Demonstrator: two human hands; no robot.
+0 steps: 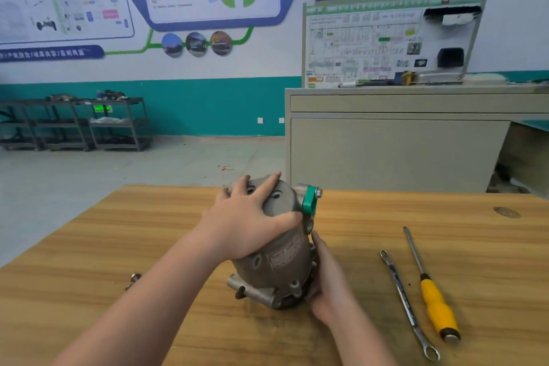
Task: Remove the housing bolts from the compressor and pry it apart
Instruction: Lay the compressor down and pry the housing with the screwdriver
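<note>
Compressor (276, 249): mid wooden bench (89, 246), tilted under your palms
Left hand (248, 217): fingers spread flat, pressing its top
Right hand (328, 282): cupping its lower right side
Right of you: wrench (408, 304) beside yellow-handled screwdriver (430, 291), both untouched
Left: small loose metal part (134, 279)

We have one view only, from a wide-angle camera worn on the person's head. It looks forward and down across the wooden desk (386, 217), whose near edge runs out of the bottom of the frame. Both forearms enter from the bottom, so we sit close above the left hand (252, 226) and right hand (329, 282), with the compressor (285, 261) just below centre. The upper half reaches well beyond the desk to the floor (118, 172), a grey cabinet (401, 142) at right and the poster-covered wall (208, 68) facing us. Straight lines bow toward the frame's edges.
</note>
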